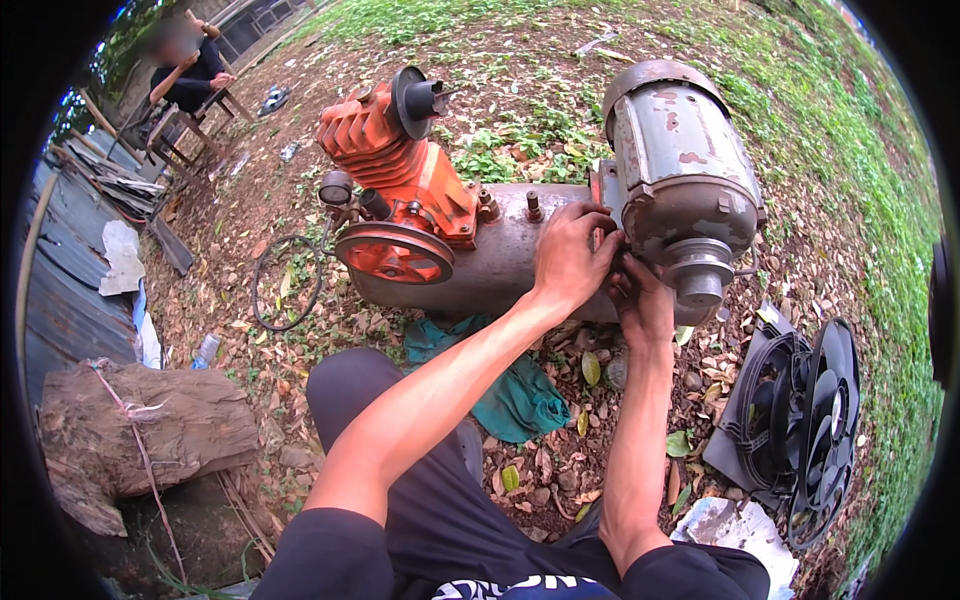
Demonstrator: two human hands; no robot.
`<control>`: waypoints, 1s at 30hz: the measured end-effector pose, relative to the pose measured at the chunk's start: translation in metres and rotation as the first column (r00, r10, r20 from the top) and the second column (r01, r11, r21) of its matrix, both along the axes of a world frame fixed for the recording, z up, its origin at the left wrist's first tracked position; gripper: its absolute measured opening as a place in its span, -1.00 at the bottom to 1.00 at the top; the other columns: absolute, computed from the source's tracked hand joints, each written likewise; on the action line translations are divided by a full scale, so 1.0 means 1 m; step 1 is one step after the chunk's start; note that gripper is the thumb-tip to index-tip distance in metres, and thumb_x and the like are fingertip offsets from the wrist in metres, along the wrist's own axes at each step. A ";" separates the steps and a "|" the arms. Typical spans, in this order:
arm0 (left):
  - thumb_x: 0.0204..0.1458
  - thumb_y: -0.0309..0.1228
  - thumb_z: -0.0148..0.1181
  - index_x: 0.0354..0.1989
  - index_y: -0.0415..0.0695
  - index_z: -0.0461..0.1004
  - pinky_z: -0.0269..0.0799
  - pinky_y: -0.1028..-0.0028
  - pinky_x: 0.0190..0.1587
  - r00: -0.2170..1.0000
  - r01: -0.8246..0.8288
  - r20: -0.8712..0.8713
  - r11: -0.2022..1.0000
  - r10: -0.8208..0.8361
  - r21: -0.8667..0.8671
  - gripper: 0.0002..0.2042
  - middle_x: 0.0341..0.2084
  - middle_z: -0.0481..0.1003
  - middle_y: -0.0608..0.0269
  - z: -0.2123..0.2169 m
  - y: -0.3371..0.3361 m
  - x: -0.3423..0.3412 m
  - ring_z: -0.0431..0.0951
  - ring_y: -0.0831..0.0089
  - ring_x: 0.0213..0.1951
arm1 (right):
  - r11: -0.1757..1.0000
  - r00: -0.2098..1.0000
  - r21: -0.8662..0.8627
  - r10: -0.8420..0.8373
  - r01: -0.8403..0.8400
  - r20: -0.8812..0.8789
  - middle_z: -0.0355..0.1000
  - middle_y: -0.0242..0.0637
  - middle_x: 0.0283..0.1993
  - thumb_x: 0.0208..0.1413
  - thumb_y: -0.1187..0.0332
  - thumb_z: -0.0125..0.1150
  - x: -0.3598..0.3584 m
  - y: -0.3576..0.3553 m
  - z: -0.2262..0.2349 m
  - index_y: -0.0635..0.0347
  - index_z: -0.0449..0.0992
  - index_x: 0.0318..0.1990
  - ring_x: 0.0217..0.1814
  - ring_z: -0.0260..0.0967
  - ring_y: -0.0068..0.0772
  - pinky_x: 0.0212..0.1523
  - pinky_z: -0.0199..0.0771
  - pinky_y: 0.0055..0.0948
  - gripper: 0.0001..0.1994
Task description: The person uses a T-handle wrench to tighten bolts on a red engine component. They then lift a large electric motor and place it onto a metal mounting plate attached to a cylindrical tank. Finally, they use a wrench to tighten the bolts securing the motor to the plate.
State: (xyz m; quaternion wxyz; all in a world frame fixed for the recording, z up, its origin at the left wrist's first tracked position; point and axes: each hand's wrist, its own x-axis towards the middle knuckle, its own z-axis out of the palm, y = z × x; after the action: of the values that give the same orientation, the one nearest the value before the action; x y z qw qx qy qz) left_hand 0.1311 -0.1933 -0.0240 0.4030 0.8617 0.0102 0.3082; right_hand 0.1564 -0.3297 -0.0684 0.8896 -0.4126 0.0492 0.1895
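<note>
An old air compressor lies on leaf-strewn ground: a grey tank (500, 260), an orange pump head (395, 150) with a red pulley wheel (395, 255), and a worn grey electric motor (680, 170). My left hand (570, 255) rests on the tank at the foot of the motor, fingers curled against the motor's mount. Just below the motor's shaft end, my right hand (640, 305) reaches under its base. Whether either hand holds a tool or fastener is hidden.
A black rubber belt (285, 285) lies left of the pulley. A teal rag (520, 395) is under the tank. A black fan assembly (810, 420) stands at right, a log (140, 430) at left. A seated person (185, 75) is far back left.
</note>
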 end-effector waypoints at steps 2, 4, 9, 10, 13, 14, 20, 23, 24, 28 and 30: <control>-0.04 -0.38 0.29 -0.31 -0.19 0.61 0.38 0.24 0.04 0.999 0.009 0.031 1.000 -0.009 0.002 -0.83 -0.16 0.52 0.07 -0.003 0.001 0.002 0.49 0.10 -0.03 | 1.000 1.000 -0.003 -0.009 0.009 -0.007 0.46 -0.43 -0.27 0.09 0.52 0.19 -0.002 0.001 0.003 0.12 0.46 -0.08 -0.41 0.42 -0.55 -0.45 0.42 -0.56 -0.77; -0.03 -0.41 0.28 -0.28 -0.21 0.60 0.38 0.24 0.04 0.995 0.087 0.043 0.996 -0.087 0.000 -0.83 -0.16 0.52 0.06 -0.004 0.006 0.004 0.49 0.11 -0.03 | 1.000 1.000 -0.007 -0.012 0.012 -0.004 0.48 -0.41 -0.30 0.11 0.51 0.19 -0.003 0.001 0.005 0.14 0.47 -0.11 -0.43 0.42 -0.55 -0.43 0.45 -0.54 -0.80; -0.02 -0.42 0.23 -0.29 -0.24 0.58 0.42 0.24 -0.01 0.992 0.089 0.098 0.992 -0.080 -0.086 -0.83 -0.15 0.52 0.06 -0.002 -0.002 0.002 0.51 0.08 -0.08 | 1.000 1.000 0.024 0.005 -0.004 -0.018 0.46 -0.39 -0.28 0.09 0.53 0.18 0.000 -0.001 0.002 0.16 0.45 -0.08 -0.41 0.42 -0.54 -0.46 0.42 -0.57 -0.78; -0.02 -0.43 0.22 -0.29 -0.24 0.58 0.42 0.24 -0.02 0.995 0.077 0.073 0.992 -0.070 -0.104 -0.84 -0.15 0.51 0.05 -0.002 -0.003 0.002 0.52 0.07 -0.09 | 0.999 1.000 0.038 0.010 -0.010 -0.010 0.46 -0.38 -0.28 0.10 0.53 0.18 -0.001 0.000 0.002 0.17 0.45 -0.09 -0.41 0.42 -0.54 -0.46 0.42 -0.57 -0.78; -0.02 -0.46 0.21 -0.29 -0.24 0.58 0.43 0.25 -0.02 0.995 0.086 0.054 0.990 -0.081 -0.110 -0.85 -0.14 0.51 0.05 -0.002 -0.001 0.006 0.52 0.06 -0.09 | 1.000 1.000 0.031 -0.005 0.005 -0.008 0.45 -0.37 -0.28 0.10 0.53 0.18 -0.001 0.001 0.001 0.18 0.45 -0.09 -0.41 0.42 -0.53 -0.46 0.44 -0.56 -0.79; -0.01 -0.47 0.20 -0.29 -0.23 0.58 0.43 0.25 -0.02 0.994 0.097 0.057 0.990 -0.092 -0.105 -0.85 -0.14 0.51 0.05 -0.003 0.000 0.008 0.52 0.05 -0.09 | 1.000 1.000 0.019 -0.016 0.016 -0.012 0.45 -0.37 -0.28 0.10 0.53 0.18 -0.002 0.000 0.001 0.18 0.44 -0.09 -0.41 0.42 -0.53 -0.46 0.45 -0.55 -0.79; -0.02 -0.46 0.25 -0.26 -0.25 0.56 0.41 0.26 0.00 0.968 0.211 0.115 0.970 -0.225 0.123 -0.83 -0.08 0.49 0.05 -0.006 0.013 0.016 0.52 0.11 -0.05 | 1.000 1.000 0.003 -0.012 0.012 -0.018 0.45 -0.44 -0.28 0.13 0.50 0.18 -0.003 0.001 0.004 0.11 0.43 -0.10 -0.40 0.41 -0.54 -0.42 0.44 -0.55 -0.81; -0.02 -0.47 0.24 -0.26 -0.25 0.57 0.41 0.26 -0.02 0.988 0.145 0.061 0.988 -0.142 -0.059 -0.84 -0.12 0.50 0.06 -0.003 0.005 0.007 0.52 0.11 -0.05 | 1.000 1.000 0.009 -0.019 0.020 -0.022 0.45 -0.43 -0.29 0.13 0.52 0.17 -0.003 -0.001 0.003 0.12 0.44 -0.07 -0.41 0.40 -0.55 -0.42 0.44 -0.56 -0.79; -0.02 -0.47 0.25 -0.26 -0.25 0.57 0.41 0.27 -0.03 0.989 0.146 0.042 0.988 -0.144 -0.058 -0.83 -0.14 0.51 0.07 -0.003 0.004 0.007 0.52 0.12 -0.06 | 0.999 0.999 0.011 -0.033 0.033 -0.024 0.45 -0.41 -0.30 0.12 0.53 0.17 -0.004 -0.001 0.003 0.14 0.44 -0.09 -0.41 0.41 -0.54 -0.44 0.44 -0.55 -0.79; -0.01 -0.46 0.26 -0.25 -0.25 0.57 0.41 0.27 -0.04 0.988 0.152 0.023 0.988 -0.152 -0.034 -0.83 -0.22 0.54 0.07 -0.002 0.009 0.006 0.53 0.13 -0.09 | 0.999 0.999 0.014 -0.048 0.048 0.012 0.45 -0.37 -0.31 0.08 0.55 0.18 -0.004 0.002 0.005 0.18 0.43 -0.13 -0.45 0.41 -0.52 -0.48 0.43 -0.55 -0.81; -0.01 -0.45 0.26 -0.27 -0.25 0.57 0.42 0.26 -0.06 0.986 0.151 0.066 0.988 -0.151 -0.004 -0.84 -0.25 0.54 0.07 -0.003 0.009 0.007 0.53 0.12 -0.12 | 0.999 0.998 0.006 -0.055 0.054 0.044 0.45 -0.36 -0.31 0.08 0.56 0.18 -0.003 0.002 0.007 0.19 0.43 -0.13 -0.47 0.40 -0.52 -0.49 0.42 -0.55 -0.81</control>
State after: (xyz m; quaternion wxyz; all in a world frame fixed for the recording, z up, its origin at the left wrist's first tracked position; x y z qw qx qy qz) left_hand 0.1385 -0.1838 -0.0272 0.4290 0.8477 -0.0670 0.3048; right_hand 0.1532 -0.3279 -0.0618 0.8963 -0.4131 0.0402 0.1561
